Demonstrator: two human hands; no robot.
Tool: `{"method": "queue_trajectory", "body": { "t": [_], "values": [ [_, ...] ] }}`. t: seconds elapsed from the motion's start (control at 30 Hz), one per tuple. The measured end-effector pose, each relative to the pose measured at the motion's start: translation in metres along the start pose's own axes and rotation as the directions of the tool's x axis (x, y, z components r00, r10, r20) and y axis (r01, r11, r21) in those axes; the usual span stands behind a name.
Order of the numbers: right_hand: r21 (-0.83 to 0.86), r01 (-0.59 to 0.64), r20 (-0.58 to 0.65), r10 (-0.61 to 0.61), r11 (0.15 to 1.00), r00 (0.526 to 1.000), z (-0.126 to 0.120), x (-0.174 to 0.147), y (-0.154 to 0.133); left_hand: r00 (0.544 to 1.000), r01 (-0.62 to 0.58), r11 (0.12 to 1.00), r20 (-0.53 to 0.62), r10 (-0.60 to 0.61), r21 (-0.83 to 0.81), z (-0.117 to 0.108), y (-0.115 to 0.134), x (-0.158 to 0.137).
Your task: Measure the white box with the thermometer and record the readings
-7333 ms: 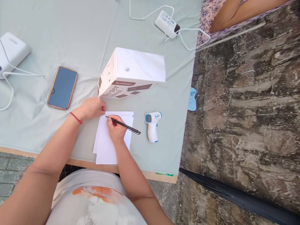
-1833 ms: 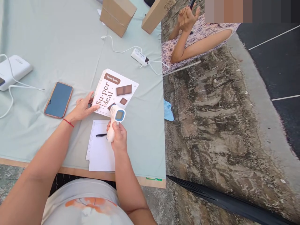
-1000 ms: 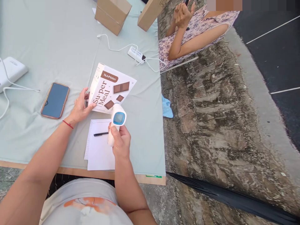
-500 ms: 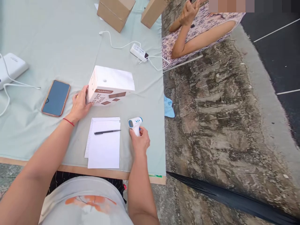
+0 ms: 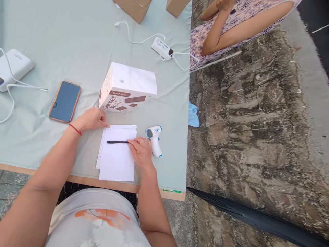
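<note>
My left hand (image 5: 93, 119) has its fingers curled, with the tips at the top left corner of the white notepad (image 5: 117, 161). A black pen (image 5: 117, 142) lies across the notepad, and my right hand (image 5: 141, 151) pinches its right end between thumb and finger. Just right of that hand, a white and blue infrared thermometer (image 5: 155, 142) lies on the table. Beyond the notepad stands a white and brown NutriMotion box (image 5: 133, 80), no longer touched by my left hand. More sheets or a second pad show under the notepad's left edge.
To the left lie a phone (image 5: 65, 102) and a white power bank (image 5: 15, 70) with a cable. A white cabled device (image 5: 162, 48) and cardboard boxes (image 5: 136, 8) are farther back. Another person's arm (image 5: 218, 39) is beyond the table's right edge, near a blue cloth (image 5: 193, 115).
My left hand has let go of the box and come down to the notepad's corner. My right hand has released the thermometer and moved left onto the pen. The view has shifted slightly.
</note>
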State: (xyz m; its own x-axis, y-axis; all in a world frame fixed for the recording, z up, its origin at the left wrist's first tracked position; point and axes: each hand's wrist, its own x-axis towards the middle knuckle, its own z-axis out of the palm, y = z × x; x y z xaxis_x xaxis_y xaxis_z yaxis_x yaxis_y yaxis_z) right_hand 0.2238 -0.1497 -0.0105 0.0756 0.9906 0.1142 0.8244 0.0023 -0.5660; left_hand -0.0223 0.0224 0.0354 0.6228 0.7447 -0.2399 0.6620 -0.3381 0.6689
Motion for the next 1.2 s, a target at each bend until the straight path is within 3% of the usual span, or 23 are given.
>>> {"method": "queue_trajectory", "body": {
  "t": [0.1,0.17,0.27,0.3,0.37,0.43,0.5,0.63,0.93,1.2],
  "values": [
    [0.091,-0.001,-0.03,0.004,0.996,1.0,-0.005,0.0,-0.004,0.997,-0.075,0.997,0.019,0.075,0.023,0.007,0.003,0.002],
    [0.232,-0.053,-0.14,0.087,0.971,0.986,-0.004,0.001,-0.015,0.997,-0.073,0.993,0.028,0.071,0.088,0.011,0.004,0.003],
    [0.555,-0.083,-0.309,0.298,0.828,0.903,0.006,0.005,-0.043,0.996,-0.07,0.983,0.07,0.059,0.172,0.012,0.006,0.004],
    [0.649,-0.056,-0.32,0.34,0.759,0.884,0.013,0.008,-0.054,0.995,-0.069,0.98,0.083,0.054,0.186,0.012,0.007,0.004],
    [0.753,-0.052,-0.26,0.37,0.656,0.892,0.027,0.016,-0.073,0.993,-0.06,0.977,0.111,0.037,0.206,0.009,0.009,0.003],
    [0.786,-0.114,-0.168,0.388,0.607,0.906,0.041,0.024,-0.085,0.992,-0.043,0.975,0.128,0.016,0.216,0.007,0.012,0.002],
    [0.774,-0.171,-0.131,0.42,0.609,0.898,0.054,0.031,-0.089,0.991,-0.026,0.974,0.131,-0.004,0.224,0.006,0.013,0.002],
    [0.706,-0.173,-0.223,0.447,0.687,0.866,0.071,0.034,-0.086,0.99,-0.03,0.974,0.138,-0.001,0.223,0.007,0.015,0.001],
    [0.593,-0.12,-0.258,0.329,0.796,0.908,0.078,0.03,-0.08,0.989,-0.012,0.974,0.144,-0.021,0.225,0.006,0.018,0.001],
    [0.58,-0.136,-0.233,0.323,0.803,0.917,0.079,0.029,-0.08,0.99,-0.016,0.975,0.14,-0.015,0.22,0.007,0.017,0.001]
  ]
}}
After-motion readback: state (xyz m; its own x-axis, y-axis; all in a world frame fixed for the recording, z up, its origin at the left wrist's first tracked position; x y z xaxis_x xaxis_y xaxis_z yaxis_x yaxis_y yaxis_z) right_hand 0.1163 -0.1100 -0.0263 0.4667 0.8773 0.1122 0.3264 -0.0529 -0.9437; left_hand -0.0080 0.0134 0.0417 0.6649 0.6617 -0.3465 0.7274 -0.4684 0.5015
